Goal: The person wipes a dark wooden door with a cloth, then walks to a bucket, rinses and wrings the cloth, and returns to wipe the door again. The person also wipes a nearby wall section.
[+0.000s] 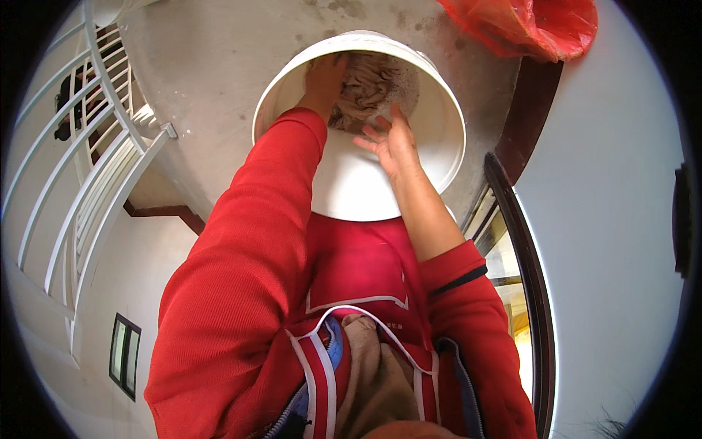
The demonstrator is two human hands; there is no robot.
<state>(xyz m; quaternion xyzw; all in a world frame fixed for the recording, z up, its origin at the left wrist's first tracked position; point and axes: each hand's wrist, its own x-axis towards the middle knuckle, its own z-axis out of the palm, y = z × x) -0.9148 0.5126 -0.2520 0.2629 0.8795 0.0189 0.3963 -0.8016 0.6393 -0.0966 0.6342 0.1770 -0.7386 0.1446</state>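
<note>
A deep white bucket (pixel 356 181) stands in front of me with its mouth facing up. At its bottom lies a bunched, wet-looking brownish cloth (pixel 370 82), with sudsy water along its right side. My left hand (pixel 325 77) reaches down inside at the cloth's left edge; its fingers are in shadow, so whether they grip the cloth cannot be told. Inside the bucket, over the cloth's lower right edge, my right hand (pixel 389 140) has its fingers spread and holds nothing.
The bucket is on a grey concrete floor (pixel 181 110) with damp spots. A red plastic bag (pixel 526 27) sits at the upper right by the wall. White metal railings (pixel 109 93) run along the left, and a dark-framed doorway (pixel 526 263) is at my right.
</note>
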